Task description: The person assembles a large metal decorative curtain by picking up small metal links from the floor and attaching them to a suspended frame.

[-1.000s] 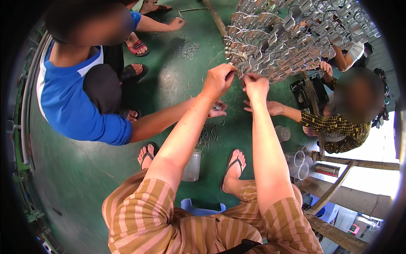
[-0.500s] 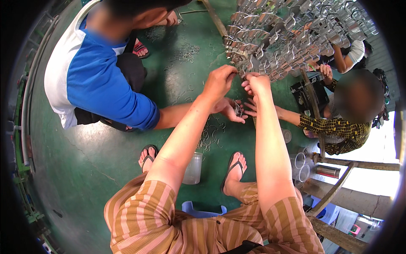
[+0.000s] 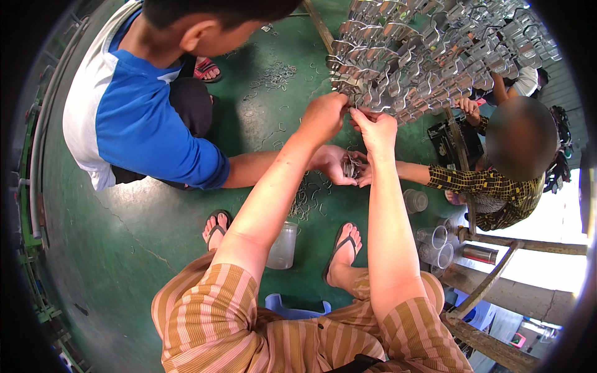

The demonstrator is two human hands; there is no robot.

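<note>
My left hand (image 3: 325, 117) and my right hand (image 3: 377, 133) are both raised in front of me with fingertips pinched together, almost meeting. They are at the lower left corner of a hanging mass of shiny metal clips (image 3: 398, 68), linked in rows by bent wire hooks. Whatever lies between my fingers is too small to make out. Just below my hands, a co-worker's hand (image 3: 336, 165) reaching from the left holds a small bunch of metal pieces (image 3: 352, 166). Another person's hand (image 3: 364, 171), coming from the right behind my forearm, touches that bunch.
Loose wire hooks (image 3: 305, 202) lie scattered on the green floor, with another pile (image 3: 273, 76) farther off. A clear plastic cup (image 3: 283, 246) stands between my feet; more cups (image 3: 435, 245) lie at right beside a wooden frame (image 3: 491, 283). A blue stool (image 3: 298, 309) is beneath me.
My right hand has turned and its thumb has come closer to my left fingertips. The right-hand person's fingers have moved onto the metal bunch. The person at left has leaned in.
</note>
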